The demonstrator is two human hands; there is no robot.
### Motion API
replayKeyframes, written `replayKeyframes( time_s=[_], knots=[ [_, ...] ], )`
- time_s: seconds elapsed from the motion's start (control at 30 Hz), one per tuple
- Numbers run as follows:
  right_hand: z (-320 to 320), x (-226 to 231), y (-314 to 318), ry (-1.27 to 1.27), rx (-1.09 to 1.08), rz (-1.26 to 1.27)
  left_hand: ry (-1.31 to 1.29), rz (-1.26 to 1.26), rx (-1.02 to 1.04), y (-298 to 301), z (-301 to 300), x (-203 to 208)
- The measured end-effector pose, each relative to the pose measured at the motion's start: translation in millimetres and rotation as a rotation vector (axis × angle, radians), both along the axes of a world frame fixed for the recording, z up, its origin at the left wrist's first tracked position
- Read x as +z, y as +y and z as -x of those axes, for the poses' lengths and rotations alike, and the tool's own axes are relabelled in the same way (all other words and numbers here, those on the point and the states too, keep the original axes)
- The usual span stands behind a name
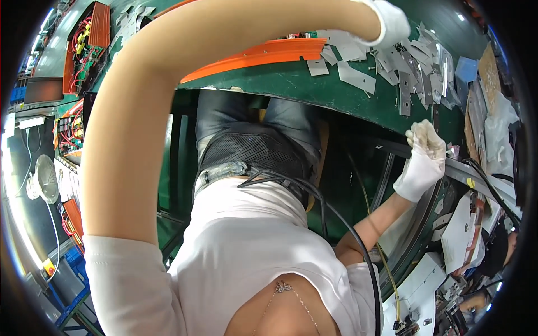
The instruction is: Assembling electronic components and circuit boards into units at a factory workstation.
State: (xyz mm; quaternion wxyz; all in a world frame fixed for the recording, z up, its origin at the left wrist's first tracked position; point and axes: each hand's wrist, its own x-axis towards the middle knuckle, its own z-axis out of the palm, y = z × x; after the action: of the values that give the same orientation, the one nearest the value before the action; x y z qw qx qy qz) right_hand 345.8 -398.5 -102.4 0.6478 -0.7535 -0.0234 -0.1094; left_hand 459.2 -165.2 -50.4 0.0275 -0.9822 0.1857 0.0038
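Note:
My left arm reaches across the top of the view. Its hand, in a white glove, is over a heap of thin grey-white sheet pieces; its fingers are hidden at the upper edge. My right hand, also gloved, is by the near right edge of the green table. Its fingers are curled in, and whatever they may hold does not show. Beyond that hand lie grey metal strips with holes among the sheets. A long orange metal housing rests on the table, partly behind my left forearm.
More orange housings with circuit boards and red wires stand at the left. Clear plastic bags and cardboard lie at the right. A black cable runs across my front. A white round lamp-like object is far left.

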Motion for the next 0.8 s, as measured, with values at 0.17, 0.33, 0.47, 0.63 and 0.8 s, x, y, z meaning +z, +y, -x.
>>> replayKeyframes(
  time_s=[0.17,0.33,0.47,0.63,0.8],
  knots=[
    [2,14,46,-0.026,0.293,-0.205,-0.046,0.282,0.158,43,110,100],
    [14,10,131,-0.588,0.759,0.127,-0.728,1.043,0.07,103,220,73],
    [23,12,191,-1.165,0.94,0.525,-0.868,0.551,0.494,119,301,16],
    [21,2,220,-1.194,1.018,0.726,-0.699,0.515,0.621,127,330,-49],
    [23,0,235,-1.204,1.023,0.728,-0.685,0.441,0.543,135,319,-84]
  ],
)
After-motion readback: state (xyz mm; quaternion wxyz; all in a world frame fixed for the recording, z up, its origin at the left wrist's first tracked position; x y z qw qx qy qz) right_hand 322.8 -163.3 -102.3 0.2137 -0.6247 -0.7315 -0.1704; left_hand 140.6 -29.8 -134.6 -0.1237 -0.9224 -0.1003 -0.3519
